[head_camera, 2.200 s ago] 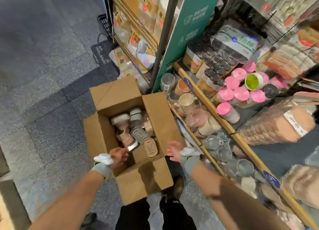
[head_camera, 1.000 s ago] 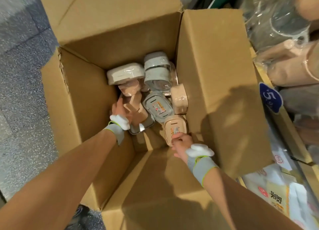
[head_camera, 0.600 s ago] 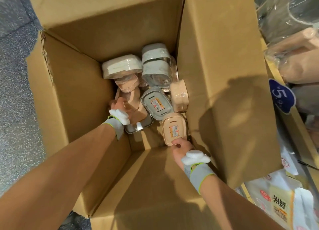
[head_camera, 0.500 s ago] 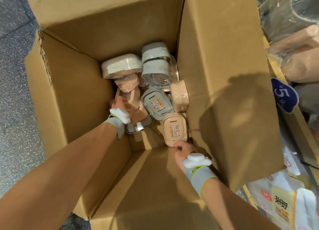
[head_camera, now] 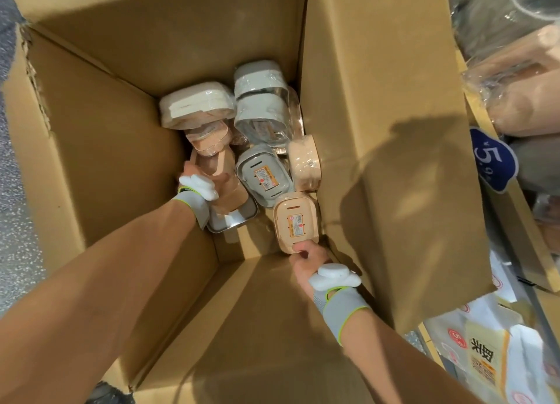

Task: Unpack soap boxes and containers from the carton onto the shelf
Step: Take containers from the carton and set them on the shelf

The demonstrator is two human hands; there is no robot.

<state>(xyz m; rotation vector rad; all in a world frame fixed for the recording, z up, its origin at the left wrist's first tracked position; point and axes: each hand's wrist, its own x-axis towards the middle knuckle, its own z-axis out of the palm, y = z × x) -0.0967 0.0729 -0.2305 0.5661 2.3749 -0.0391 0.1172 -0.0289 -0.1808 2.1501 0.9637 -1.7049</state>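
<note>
Both of your arms reach down into the open carton (head_camera: 91, 149). Your right grip (head_camera: 306, 261) is pinching the near rim of a peach soap box (head_camera: 295, 218), thumb and fingertips (head_camera: 300, 247) closed on its edge. That box lies bottom up with its orange label showing, against the carton wall on the outer side of the grip.

Just beyond it, touching its far end, is a grey soap box (head_camera: 262, 176), also label up. A round-cornered peach box (head_camera: 304, 167) stands on edge further out from the same grip.

Your left grip (head_camera: 216, 179) is deeper in, curled round an upright peach container (head_camera: 215, 161). The white wrist pod hides most of the fingers. Under that grip, nearer you, a shiny metal tray (head_camera: 233, 218) sticks out.

Past the left grip a wrapped cream container (head_camera: 197, 106) lies on the pile, with two grey-lidded containers (head_camera: 260, 100) beside it in the far corner.

Outside the carton, beyond your right grip, a blue price tag (head_camera: 494, 164) hangs on the shelf (head_camera: 521, 231) edge.
</note>
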